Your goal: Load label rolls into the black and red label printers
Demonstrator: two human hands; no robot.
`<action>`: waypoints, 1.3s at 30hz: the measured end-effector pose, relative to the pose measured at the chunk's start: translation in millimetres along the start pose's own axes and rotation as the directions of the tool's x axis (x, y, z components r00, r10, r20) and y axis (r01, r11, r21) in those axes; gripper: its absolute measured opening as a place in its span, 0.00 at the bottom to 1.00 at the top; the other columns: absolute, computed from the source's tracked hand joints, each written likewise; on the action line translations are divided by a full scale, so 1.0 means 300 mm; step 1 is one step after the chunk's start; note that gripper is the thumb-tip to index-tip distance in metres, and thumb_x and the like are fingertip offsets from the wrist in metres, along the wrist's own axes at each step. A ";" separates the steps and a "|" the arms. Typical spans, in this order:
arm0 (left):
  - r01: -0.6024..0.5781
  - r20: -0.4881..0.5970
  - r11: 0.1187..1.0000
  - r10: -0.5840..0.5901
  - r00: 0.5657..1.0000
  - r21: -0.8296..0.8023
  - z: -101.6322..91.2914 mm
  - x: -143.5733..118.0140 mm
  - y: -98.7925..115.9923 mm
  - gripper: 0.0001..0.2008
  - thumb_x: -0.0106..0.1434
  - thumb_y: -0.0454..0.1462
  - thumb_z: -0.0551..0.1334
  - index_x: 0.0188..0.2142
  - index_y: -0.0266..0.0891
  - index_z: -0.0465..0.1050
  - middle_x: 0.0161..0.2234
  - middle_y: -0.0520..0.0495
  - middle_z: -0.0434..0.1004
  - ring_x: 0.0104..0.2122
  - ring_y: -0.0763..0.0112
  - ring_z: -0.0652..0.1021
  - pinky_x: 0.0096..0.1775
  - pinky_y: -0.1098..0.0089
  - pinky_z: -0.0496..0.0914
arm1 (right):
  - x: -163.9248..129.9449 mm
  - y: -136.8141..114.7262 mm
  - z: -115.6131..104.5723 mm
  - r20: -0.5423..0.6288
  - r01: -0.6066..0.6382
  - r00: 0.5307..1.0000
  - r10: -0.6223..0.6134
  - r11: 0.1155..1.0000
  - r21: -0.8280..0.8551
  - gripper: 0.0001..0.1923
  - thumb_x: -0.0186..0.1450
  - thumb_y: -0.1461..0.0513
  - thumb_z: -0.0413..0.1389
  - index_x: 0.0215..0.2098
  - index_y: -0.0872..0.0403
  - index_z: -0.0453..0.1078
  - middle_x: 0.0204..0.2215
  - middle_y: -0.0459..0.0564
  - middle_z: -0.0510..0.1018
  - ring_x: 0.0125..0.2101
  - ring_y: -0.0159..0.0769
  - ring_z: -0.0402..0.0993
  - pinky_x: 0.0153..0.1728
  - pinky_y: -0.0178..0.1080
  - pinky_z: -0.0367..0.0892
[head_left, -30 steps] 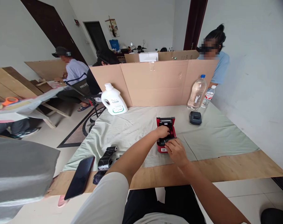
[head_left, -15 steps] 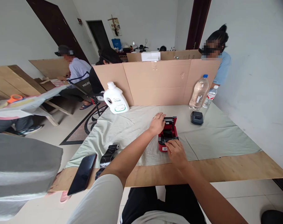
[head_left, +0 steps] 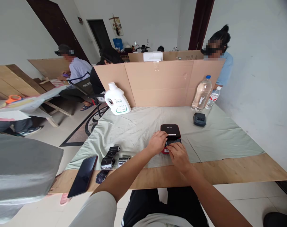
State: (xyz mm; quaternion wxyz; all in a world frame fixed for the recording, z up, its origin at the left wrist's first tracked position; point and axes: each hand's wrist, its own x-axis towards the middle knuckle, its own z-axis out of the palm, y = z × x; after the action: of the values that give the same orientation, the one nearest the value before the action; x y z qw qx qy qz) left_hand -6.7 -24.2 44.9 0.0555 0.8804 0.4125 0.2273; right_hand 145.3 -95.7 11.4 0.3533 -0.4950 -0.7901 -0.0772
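My bench (head_left: 240, 171) is a bare plywood board, most of it covered by a pale green cloth (head_left: 219, 138) that leaves a wooden strip showing along the near edge. On the cloth lie a small red and black printer (head_left: 171, 132) in the middle, a small dark device (head_left: 199, 119) farther back to the right, two clear water bottles (head_left: 201, 93) near the cardboard screen (head_left: 162, 83) standing along the far edge, and a white jug (head_left: 116, 99) at the far left. At the near left a black phone (head_left: 83, 176) overhangs the wooden edge, with a glossy black ribbon roll (head_left: 109, 158) just beside it.
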 end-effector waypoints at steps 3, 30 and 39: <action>-0.009 0.071 0.999 0.007 0.997 0.035 -0.003 -0.032 0.006 0.17 0.66 0.38 0.52 0.52 0.37 0.67 0.52 0.42 0.70 0.52 0.60 0.69 0.54 0.59 0.63 | 0.008 0.037 -0.010 0.039 -0.041 0.998 0.044 0.997 -0.060 0.16 0.64 0.60 0.54 0.50 0.54 0.68 0.48 0.55 0.73 0.48 0.45 0.65 0.48 0.46 0.61; 0.283 0.153 0.856 -0.240 0.959 -0.432 0.125 -0.134 -0.042 0.43 0.51 0.29 0.67 0.63 0.48 0.52 0.66 0.40 0.45 0.61 0.55 0.61 0.57 0.53 0.63 | -0.043 0.199 0.012 0.351 -0.458 0.867 0.353 0.842 0.286 0.39 0.58 0.59 0.57 0.65 0.47 0.49 0.54 0.54 0.71 0.46 0.44 0.74 0.42 0.47 0.72; 0.269 -0.094 0.847 -0.347 0.933 -0.459 -0.080 -0.019 -0.360 0.44 0.48 0.25 0.65 0.63 0.41 0.53 0.64 0.38 0.52 0.60 0.57 0.62 0.58 0.57 0.62 | 0.395 0.106 0.207 0.330 -0.397 0.898 0.292 0.860 0.320 0.39 0.56 0.61 0.59 0.64 0.47 0.52 0.49 0.51 0.76 0.39 0.41 0.77 0.42 0.44 0.71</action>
State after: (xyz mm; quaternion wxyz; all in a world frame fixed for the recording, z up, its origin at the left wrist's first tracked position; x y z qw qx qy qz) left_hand -96.2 39.9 33.5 0.2521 0.7440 0.4900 0.3779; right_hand 111.2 35.8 33.6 0.3391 -0.5574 -0.7280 0.2103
